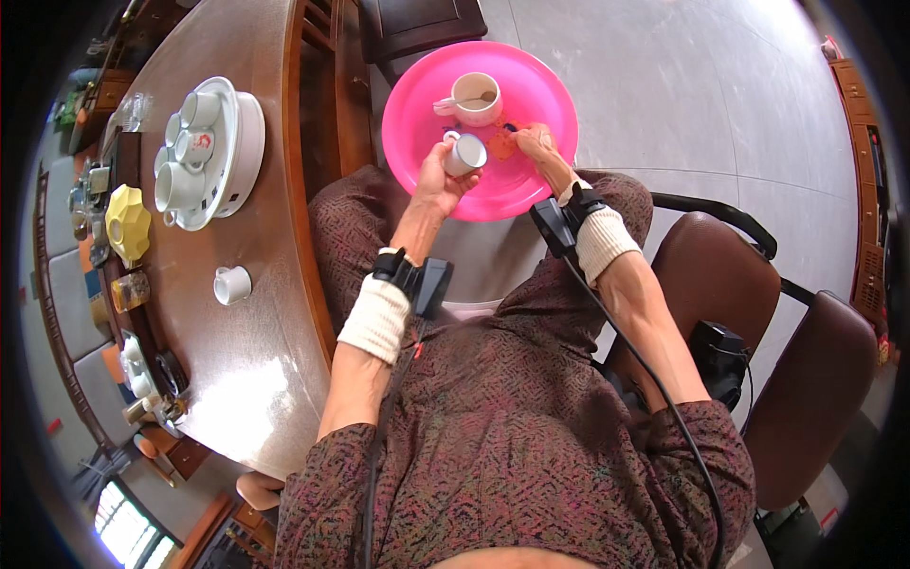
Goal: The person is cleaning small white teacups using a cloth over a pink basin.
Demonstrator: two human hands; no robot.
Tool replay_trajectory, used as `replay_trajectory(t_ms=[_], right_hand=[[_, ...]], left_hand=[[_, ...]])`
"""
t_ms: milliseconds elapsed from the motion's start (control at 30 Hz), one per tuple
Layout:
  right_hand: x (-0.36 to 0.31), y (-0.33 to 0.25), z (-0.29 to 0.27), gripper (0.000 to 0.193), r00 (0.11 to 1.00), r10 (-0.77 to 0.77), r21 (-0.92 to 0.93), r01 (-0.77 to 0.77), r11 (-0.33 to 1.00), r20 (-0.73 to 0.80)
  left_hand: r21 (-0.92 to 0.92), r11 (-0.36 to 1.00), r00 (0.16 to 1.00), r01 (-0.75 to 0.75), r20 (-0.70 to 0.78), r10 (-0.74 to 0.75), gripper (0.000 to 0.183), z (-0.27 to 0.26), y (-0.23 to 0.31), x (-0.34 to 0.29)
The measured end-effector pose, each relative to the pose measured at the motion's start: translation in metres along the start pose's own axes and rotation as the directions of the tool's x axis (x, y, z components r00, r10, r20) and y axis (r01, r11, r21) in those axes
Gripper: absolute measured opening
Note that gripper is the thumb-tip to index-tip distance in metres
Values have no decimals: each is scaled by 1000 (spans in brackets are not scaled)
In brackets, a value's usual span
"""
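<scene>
A round pink basin (431, 90) sits low in front of my knees. My left hand (438, 180) is shut on a small white cup (464, 154), held tilted over the basin. My right hand (538, 142) reaches into the basin and grips a small orange cloth (502, 145) right beside that cup. At the basin's far side stands a larger white cup (477, 98) with a spoon in it. Both wrists carry white bands and black sensor units with cables.
A curved wooden table (237, 360) lies to my left. It holds a white tray of several white cups (204, 152), a single small white cup (231, 284), a yellow dish (128, 223) and glass jars. Brown chairs (815, 379) stand on my right.
</scene>
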State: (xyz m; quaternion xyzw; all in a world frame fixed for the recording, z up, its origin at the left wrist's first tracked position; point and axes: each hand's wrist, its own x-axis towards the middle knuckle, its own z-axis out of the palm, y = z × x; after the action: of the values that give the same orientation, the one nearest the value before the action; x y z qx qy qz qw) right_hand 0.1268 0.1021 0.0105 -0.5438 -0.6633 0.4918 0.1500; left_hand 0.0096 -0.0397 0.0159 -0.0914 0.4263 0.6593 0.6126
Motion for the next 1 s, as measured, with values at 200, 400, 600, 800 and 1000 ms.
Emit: replay_trajectory(t_ms=[200,400,600,800,1000], right_hand=[[-12,-3,20,25,859,-250,288,126,949,447],[-21,-5,49,23,827,-140,508,-193,840,545],[-30,-17,35,24,869,-281,229,200,952,407],[-21,-10,32,22,883,-390,143,364,920,262],[-22,-11,33,23,915,-127,472,-75,878,382]], left_hand=[[149,986,949,79,-315,-28,31,-13,-21,43],[676,720,778,-156,-366,512,43,-14,-22,59],[788,593,683,-164,-343,645,39,12,-1,44],[859,506,659,-83,-333,674,38,41,-9,33],[908,97,510,-408,139,849,27,21,-25,42]])
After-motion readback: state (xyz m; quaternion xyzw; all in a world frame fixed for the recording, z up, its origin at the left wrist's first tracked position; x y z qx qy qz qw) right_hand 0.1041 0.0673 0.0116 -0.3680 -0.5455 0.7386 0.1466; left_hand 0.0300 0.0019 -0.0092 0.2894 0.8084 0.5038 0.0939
